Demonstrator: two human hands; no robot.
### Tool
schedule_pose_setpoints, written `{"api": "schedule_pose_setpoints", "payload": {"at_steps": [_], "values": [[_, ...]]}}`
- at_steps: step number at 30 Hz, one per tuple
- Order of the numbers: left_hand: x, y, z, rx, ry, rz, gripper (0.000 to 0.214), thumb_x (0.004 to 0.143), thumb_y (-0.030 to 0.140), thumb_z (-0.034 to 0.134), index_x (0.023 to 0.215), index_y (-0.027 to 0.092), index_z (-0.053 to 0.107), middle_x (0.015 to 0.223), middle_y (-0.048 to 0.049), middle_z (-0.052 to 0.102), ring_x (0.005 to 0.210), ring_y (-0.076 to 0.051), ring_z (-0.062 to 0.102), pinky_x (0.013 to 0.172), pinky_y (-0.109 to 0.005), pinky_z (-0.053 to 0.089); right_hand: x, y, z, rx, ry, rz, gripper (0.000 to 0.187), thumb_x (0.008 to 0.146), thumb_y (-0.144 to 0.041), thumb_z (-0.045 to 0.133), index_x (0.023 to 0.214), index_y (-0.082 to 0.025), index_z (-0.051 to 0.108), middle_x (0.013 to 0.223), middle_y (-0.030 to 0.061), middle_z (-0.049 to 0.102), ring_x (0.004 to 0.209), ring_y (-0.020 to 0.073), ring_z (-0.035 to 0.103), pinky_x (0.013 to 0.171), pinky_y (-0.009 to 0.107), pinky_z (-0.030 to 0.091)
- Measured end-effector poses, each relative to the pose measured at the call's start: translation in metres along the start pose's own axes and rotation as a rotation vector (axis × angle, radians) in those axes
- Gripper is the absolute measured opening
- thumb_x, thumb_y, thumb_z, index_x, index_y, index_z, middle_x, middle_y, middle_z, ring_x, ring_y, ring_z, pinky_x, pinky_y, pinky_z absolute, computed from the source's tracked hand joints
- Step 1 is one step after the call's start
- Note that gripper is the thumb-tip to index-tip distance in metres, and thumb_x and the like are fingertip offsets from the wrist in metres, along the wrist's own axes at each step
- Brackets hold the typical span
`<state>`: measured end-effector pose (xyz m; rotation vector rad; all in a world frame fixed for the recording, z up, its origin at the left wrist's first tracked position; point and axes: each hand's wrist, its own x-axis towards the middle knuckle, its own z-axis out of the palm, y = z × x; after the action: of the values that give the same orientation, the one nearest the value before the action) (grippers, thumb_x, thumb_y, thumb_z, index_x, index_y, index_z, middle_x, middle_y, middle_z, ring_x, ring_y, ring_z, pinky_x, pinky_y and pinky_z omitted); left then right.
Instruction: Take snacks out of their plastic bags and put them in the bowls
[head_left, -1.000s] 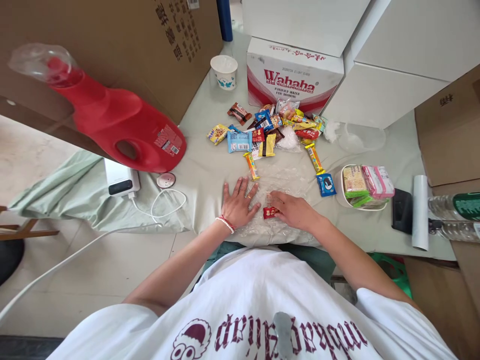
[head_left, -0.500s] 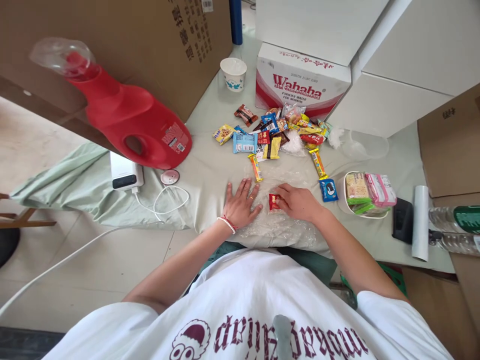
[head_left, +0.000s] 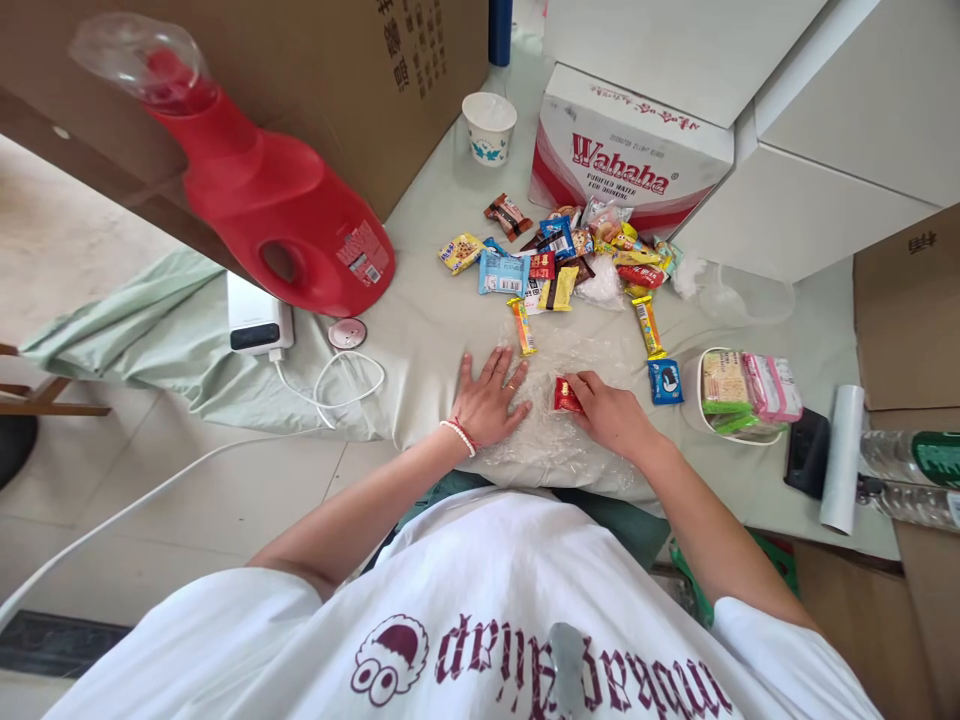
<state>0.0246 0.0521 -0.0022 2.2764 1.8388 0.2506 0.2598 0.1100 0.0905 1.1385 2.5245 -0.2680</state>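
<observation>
Nearest, clear plastic film (head_left: 546,440) is spread over the cloth-covered worktop (head_left: 420,300). The left hand (head_left: 489,400) is laid flat on it, fingers fanned wide, nothing held. To its right, a small red packet (head_left: 564,394) is held at its right edge by the bunched fingertips of the right hand (head_left: 613,415). The packet is seen just left of that hand, by far the nearer one; its long axis cannot be told, as one end is covered. Just beyond the left fingertips, a slim yellow-orange packet (head_left: 523,327) is set roughly lengthwise, near to far. Farther off, mixed snack packets (head_left: 502,273) are heaped before a Wahaha water carton (head_left: 630,165).
</observation>
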Motion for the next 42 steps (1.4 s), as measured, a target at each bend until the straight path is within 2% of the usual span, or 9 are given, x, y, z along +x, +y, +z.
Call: {"api": "schedule_pose_setpoints", "payload": {"at_steps": [4, 9, 14, 19, 23, 29, 33, 36, 42], "values": [[0.0, 0.001, 0.001, 0.002, 0.004, 0.005, 0.071, 0.102, 0.056, 0.038, 0.164, 0.021, 0.031, 0.174, -0.0181, 0.014, 0.161, -0.036, 0.019, 0.123, -0.072, -0.004, 0.005, -0.007, -0.01, 0.014, 0.046, -0.01, 0.063, 0.106, -0.039, 0.044, 0.163, -0.016, 0.031, 0.154, 0.0192, 0.047, 0.113, 0.0286, 0.067, 0.081, 0.035, 0.056], [0.001, -0.007, -0.002, -0.042, -0.031, 0.022, 0.071, 0.103, 0.053, 0.039, 0.165, 0.022, 0.028, 0.175, -0.0161, 0.014, 0.16, -0.036, 0.022, 0.125, -0.071, -0.001, 0.018, -0.011, 0.004, 0.094, -0.004, -0.047, 0.065, 0.101, -0.032, 0.053, 0.161, -0.018, 0.033, 0.159, 0.0186, 0.043, 0.117, 0.0287, 0.067, 0.088, 0.035, 0.055], [-0.008, -0.03, -0.019, -0.154, 0.014, 0.031, 0.068, 0.1, 0.044, 0.046, 0.162, 0.02, 0.036, 0.175, -0.0166, 0.011, 0.162, -0.035, 0.014, 0.127, -0.063, 0.018, -0.022, 0.009, 0.025, 0.333, 0.202, -0.059, 0.06, 0.103, -0.044, 0.052, 0.156, -0.018, 0.041, 0.154, 0.0177, 0.046, 0.122, 0.0289, 0.062, 0.092, 0.04, 0.056], [-0.033, -0.045, -0.036, -0.253, -0.066, 0.412, 0.061, 0.088, 0.018, 0.046, 0.147, 0.029, 0.055, 0.163, -0.0077, 0.046, 0.158, -0.025, 0.032, 0.131, -0.06, 0.012, -0.079, 0.008, 0.069, 0.374, 0.297, -0.149, 0.042, 0.099, -0.05, 0.06, 0.128, -0.02, 0.067, 0.128, 0.0158, 0.065, 0.114, 0.0308, 0.058, 0.099, 0.048, 0.052], [-0.046, -0.048, -0.035, -0.356, -0.24, 0.57, 0.053, 0.089, 0.034, 0.057, 0.141, 0.022, 0.059, 0.161, -0.0149, 0.048, 0.154, -0.028, 0.039, 0.131, -0.057, 0.017, -0.09, -0.004, 0.103, 0.371, 0.324, -0.083, 0.026, 0.103, -0.033, 0.052, 0.115, -0.021, 0.073, 0.13, 0.0153, 0.065, 0.114, 0.0301, 0.057, 0.098, 0.048, 0.05], [-0.035, -0.051, -0.031, -0.527, -0.188, 0.393, 0.031, 0.102, 0.042, 0.046, 0.102, 0.025, 0.072, 0.133, -0.0111, 0.073, 0.135, -0.022, 0.062, 0.125, -0.048, 0.034, -0.078, 0.015, 0.084, 0.617, 0.361, -0.154, 0.032, 0.106, -0.036, 0.045, 0.107, -0.022, 0.074, 0.112, 0.0118, 0.072, 0.101, 0.0235, 0.062, 0.093, 0.041, 0.053], [-0.014, -0.052, -0.034, -0.661, -0.09, 0.192, 0.039, 0.101, 0.05, 0.043, 0.097, 0.022, 0.071, 0.102, -0.01, 0.078, 0.1, -0.022, 0.073, 0.099, -0.04, 0.056, -0.061, 0.043, 0.051, 0.672, 0.378, -0.137, 0.035, 0.106, -0.041, 0.045, 0.109, -0.019, 0.072, 0.102, 0.0106, 0.074, 0.096, 0.0219, 0.065, 0.09, 0.036, 0.053], [0.012, -0.051, -0.03, -0.565, 0.002, -0.001, 0.04, 0.098, 0.053, 0.045, 0.086, 0.023, 0.069, 0.08, -0.0053, 0.072, 0.078, -0.02, 0.067, 0.081, -0.036, 0.057, -0.036, 0.061, 0.037, 0.671, 0.319, -0.076, 0.033, 0.104, -0.037, 0.046, 0.109, -0.017, 0.072, 0.101, 0.0098, 0.075, 0.093, 0.0206, 0.067, 0.086, 0.032, 0.05], [0.051, -0.054, -0.027, -0.365, 0.23, -0.229, 0.025, 0.092, 0.041, 0.053, 0.088, 0.021, 0.069, 0.079, -0.0084, 0.068, 0.088, -0.028, 0.065, 0.089, -0.05, 0.053, 0.013, 0.079, 0.019, 0.38, 0.07, 0.173, 0.027, 0.098, -0.022, 0.051, 0.109, -0.015, 0.074, 0.104, 0.0108, 0.075, 0.091, 0.0216, 0.066, 0.076, 0.027, 0.042]]}}
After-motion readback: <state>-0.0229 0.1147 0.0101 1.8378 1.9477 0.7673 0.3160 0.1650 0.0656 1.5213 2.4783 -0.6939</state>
